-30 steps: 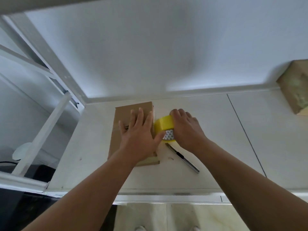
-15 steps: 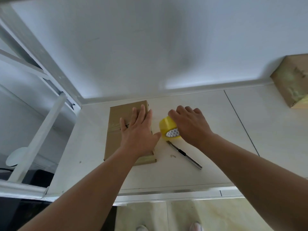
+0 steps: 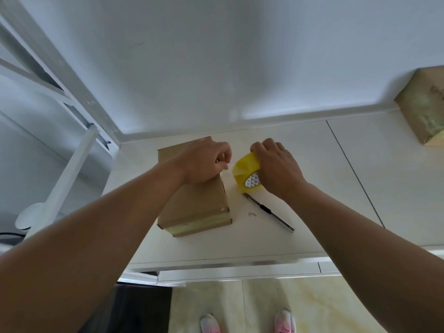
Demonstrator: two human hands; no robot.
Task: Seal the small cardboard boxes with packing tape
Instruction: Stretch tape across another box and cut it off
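Note:
A flat brown cardboard box [image 3: 197, 205] lies on the white counter [image 3: 312, 188], with a strip of tape across its near end. My left hand [image 3: 204, 162] hovers over the box's far right part, its fingers pinched together; it seems to hold the tape's loose end, though the strip itself is hard to see. My right hand [image 3: 276, 167] grips the yellow tape roll [image 3: 245, 174], which stands on edge just right of the box.
A utility knife [image 3: 269, 211] lies on the counter right of the box, near the roll. Another taped cardboard box [image 3: 425, 106] sits at the far right against the wall. A white metal frame [image 3: 60, 97] stands at the left. The counter's front edge [image 3: 228, 263] is close.
My left hand has lifted from lying flat on the box and closed into a pinch near the roll. My right hand has tipped the roll up and shifted its grip.

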